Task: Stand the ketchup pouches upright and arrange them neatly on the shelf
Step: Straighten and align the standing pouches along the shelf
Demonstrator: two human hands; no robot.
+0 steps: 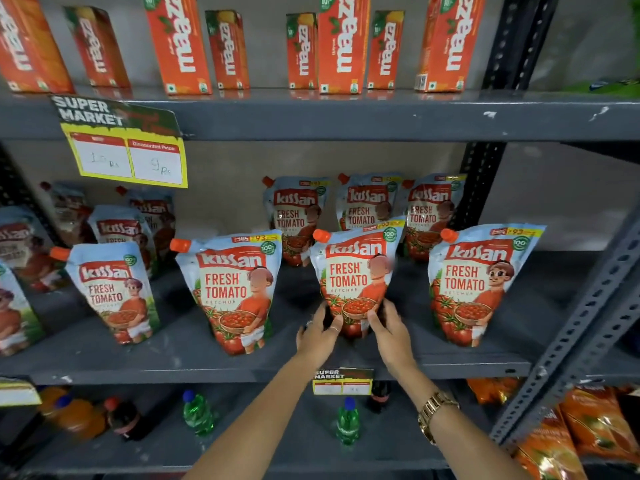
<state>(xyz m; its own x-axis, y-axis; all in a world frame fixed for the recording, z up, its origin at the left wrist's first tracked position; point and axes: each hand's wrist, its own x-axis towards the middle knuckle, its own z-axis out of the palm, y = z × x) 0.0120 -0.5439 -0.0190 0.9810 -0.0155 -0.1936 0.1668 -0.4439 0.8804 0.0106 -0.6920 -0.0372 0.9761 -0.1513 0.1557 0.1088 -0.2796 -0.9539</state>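
Grey steel makes up the shelf (145, 355), the largest thing in view, carrying a front row of four ketchup pouches (112, 292) with more ranked behind at about twelve o'clock. Most of that front row already stands upright with labels forward, though the spacing is uneven and the pouches at nine o'clock lean and crowd. Near the centre, the middle pouch (356, 271) stands on its base and is being steadied from below. Left hand (317, 336) cups its lower left edge, fingers (334, 325) curled against it; right hand (389, 329) presses the lower right edge, fingers loosely bent around the base. Both grip lightly rather than clamp. By my judgement the standing is largely finished; what remains is evening the gaps and straightening the left-hand cluster.
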